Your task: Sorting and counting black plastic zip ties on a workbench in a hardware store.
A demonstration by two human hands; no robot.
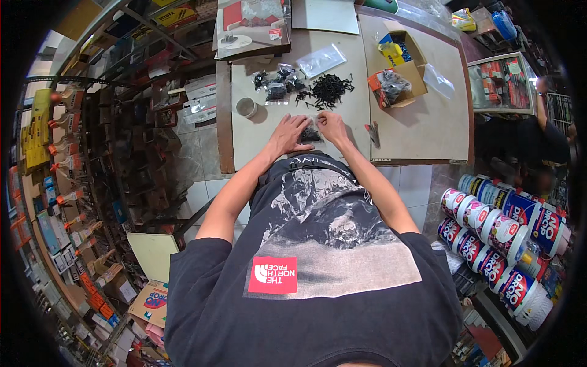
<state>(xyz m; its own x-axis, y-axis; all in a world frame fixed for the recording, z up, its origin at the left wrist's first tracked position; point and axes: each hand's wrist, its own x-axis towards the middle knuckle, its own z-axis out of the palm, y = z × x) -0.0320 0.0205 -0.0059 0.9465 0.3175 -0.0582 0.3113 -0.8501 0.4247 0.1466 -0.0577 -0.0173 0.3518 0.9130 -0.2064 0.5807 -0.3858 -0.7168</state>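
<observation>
Near the table's front edge, a clear plastic bag (311,133) with small black screws lies between my hands. My left hand (290,133) rests with spread fingers on the bag's left side. The bag's upper right corner is pinched in the fingertips of my right hand (331,126). Just beyond is a loose pile of black screws (329,91). Several filled clear bags (278,90) lie to the left of the pile, with a stack of flat empty bags (322,60) behind. A small round cup (246,108) stands left of my hands.
Open cardboard boxes (403,82) holding bagged items stand on the table's right half, near a pen-like tool (373,135). A large printed box (253,28) sits at the back left. Shelves of goods line the left; paint pails (493,243) are stacked at right, near another person (523,137).
</observation>
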